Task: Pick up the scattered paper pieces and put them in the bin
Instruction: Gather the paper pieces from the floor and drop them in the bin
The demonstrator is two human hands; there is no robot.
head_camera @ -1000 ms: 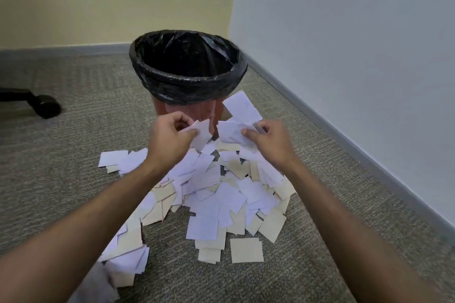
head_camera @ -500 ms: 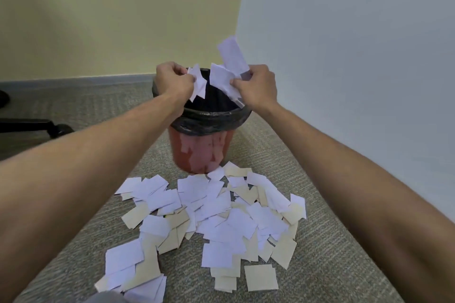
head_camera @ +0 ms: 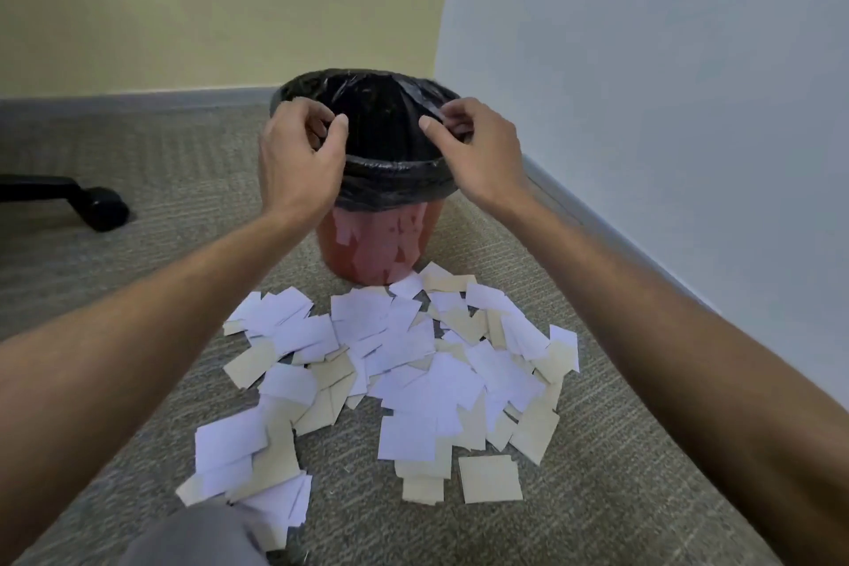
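Dozens of paper pieces litter the carpet in front of the bin; left hand and right hand hover over its rim, fingers loosely parted, empty. Snagging the liner could tip it.

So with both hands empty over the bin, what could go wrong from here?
Left hand and right hand hover at the black liner; a snagged finger might pull it off the rim. The paper pile touches the bin, so a careless grab may nudge it. Thin sheets could slip from a handful.
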